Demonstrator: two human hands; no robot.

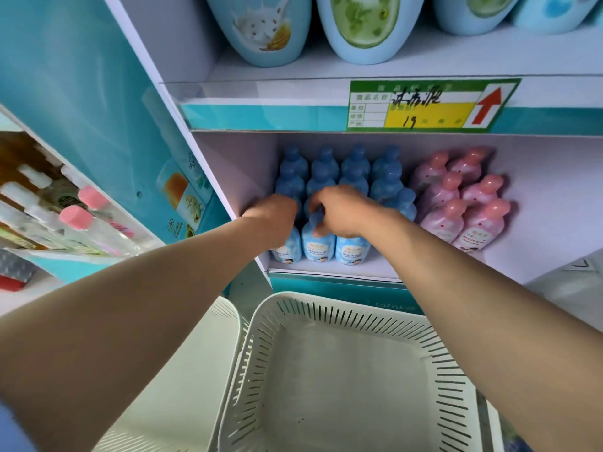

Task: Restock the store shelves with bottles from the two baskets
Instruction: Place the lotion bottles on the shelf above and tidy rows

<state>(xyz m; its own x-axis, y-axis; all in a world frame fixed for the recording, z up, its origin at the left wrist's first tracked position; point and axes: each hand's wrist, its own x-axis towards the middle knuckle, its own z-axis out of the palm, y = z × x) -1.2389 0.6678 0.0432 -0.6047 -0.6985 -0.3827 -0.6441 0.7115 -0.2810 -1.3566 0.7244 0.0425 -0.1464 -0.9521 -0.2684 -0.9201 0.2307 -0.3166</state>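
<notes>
Reaching into the lower shelf (355, 271) with both hands. Curling the left hand (274, 220) down over the top of the front-left blue bottle (292, 247), fingertips hidden. Pinching the cap of the middle front blue bottle (318, 247) with the right hand (342, 213), fingers bent round it. Holding both upright in the front row, pink bottles (463, 203) near on the right, two white slotted baskets (326, 303) below.

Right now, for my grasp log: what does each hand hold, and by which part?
The right hand grips a front-row blue bottle by its cap. The left hand covers the top of the leftmost bottle; its grip cannot be told.
</notes>
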